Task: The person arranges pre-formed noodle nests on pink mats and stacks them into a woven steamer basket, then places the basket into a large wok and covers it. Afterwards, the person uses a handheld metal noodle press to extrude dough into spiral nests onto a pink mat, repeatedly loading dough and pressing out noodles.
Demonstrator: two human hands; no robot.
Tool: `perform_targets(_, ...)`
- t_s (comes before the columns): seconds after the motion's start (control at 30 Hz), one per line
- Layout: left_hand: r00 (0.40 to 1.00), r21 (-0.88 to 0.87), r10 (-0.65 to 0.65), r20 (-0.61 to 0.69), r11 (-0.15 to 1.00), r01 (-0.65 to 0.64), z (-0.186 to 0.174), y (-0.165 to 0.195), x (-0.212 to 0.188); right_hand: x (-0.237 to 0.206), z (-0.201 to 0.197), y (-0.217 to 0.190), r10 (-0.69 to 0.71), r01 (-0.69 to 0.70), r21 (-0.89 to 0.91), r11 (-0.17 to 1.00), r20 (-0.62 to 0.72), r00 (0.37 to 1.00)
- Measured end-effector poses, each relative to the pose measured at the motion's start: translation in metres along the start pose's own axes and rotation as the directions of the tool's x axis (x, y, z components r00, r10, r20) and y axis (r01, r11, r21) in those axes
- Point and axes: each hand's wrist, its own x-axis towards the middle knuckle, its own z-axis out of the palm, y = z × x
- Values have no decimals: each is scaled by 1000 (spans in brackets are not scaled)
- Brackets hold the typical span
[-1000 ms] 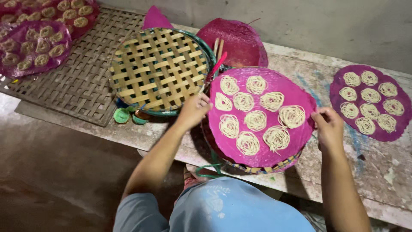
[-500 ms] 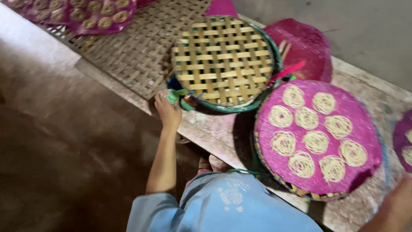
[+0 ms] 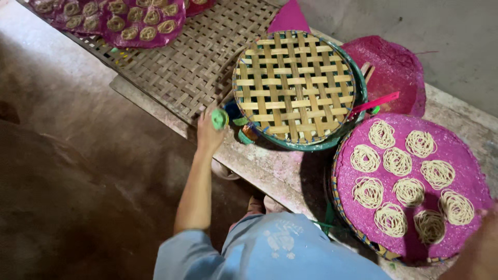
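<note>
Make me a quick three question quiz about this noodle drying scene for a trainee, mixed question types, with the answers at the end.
1. True or false: the left hand holds a small green object.
2. How many noodle coils lie on the magenta sheet on the round tray nearest the person? A) six B) ten C) fourteen
3. Fill in: the bare round woven tray has a ______ rim.

Key:
1. True; its grip is closed around the object, beside the bare tray's edge.
2. B, ten coils.
3. Green. The right hand shows only as a blur at the frame's lower right corner.
</note>
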Motion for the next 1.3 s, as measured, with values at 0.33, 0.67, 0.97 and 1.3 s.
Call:
perform_targets(0.33,845,300,-149,513,954,-14,42,-6,80,6,30,-58,-26,15,199,980,51,998)
perform_targets(0.67,981,-144,170,-98,973,-183,-60,93,42,-9,21,-110,60,-77,93,993,174,983)
perform_targets(0.97,639,-526,747,181,623,-579,-19,376,-13,22,93,-183,46,-72,16,997,627,778)
perform_targets(1.3,591,-660,706,391,662,-355,35,359,-65,39,44,-107,237,-306,82,949,455,858)
